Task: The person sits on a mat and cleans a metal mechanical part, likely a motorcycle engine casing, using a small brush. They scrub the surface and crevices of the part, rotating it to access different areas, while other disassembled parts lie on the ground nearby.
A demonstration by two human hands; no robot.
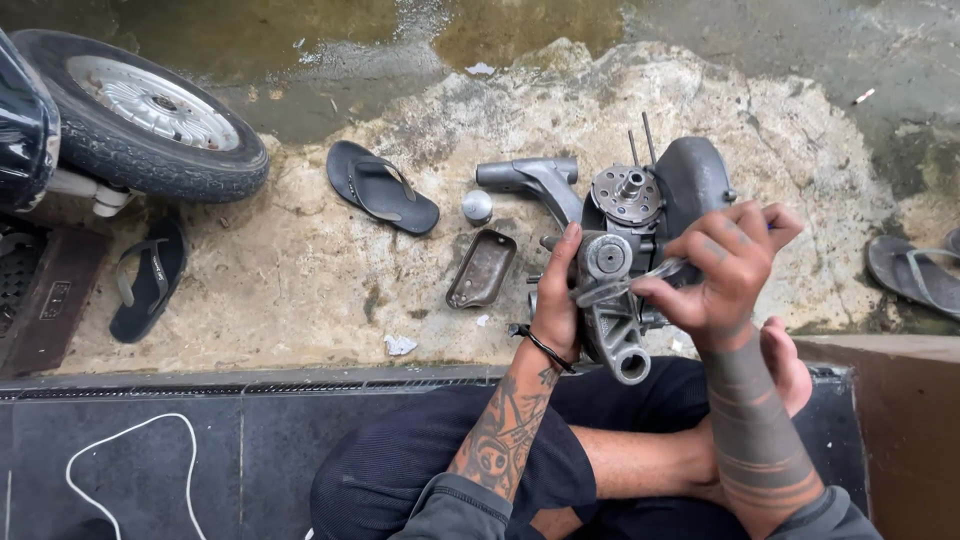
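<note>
**Grey metal: wrench on the engine case**

Grey cast alloy, oily — that's the engine block (pixel 640 250) standing on the rough concrete ground (pixel 300 270) just past my knees. My left hand (pixel 556 305) lies flat against its left side, fingers up along the casing, steadying, not closed round anything. My right hand (pixel 725 275) is curled shut on a small silver wrench (pixel 622 283); its head sits at the round cover approx. mid-case. Whether it's seated on a bolt I can't tell, too small.

Step, as I judge it: working a fastener on the side cover, mid-strip. The move after this wants the left palm bracing hard so the block doesn't rock, and a short swing of the wrench, w/ little room.

Around: a rusty-brown oblong metal cover (pixel 482 268) lies near the block's left, a small silver cap (pixel 477 205) beyond it. Black sandal (pixel 382 187) further left, another (pixel 147 275) by the scooter wheel (pixel 140 110). No packages or signs about; only a crumpled white scrap (pixel 400 345) near the step edge, and a dark plate (pixel 55 298) w/ a small pale rectangle label far left.
</note>
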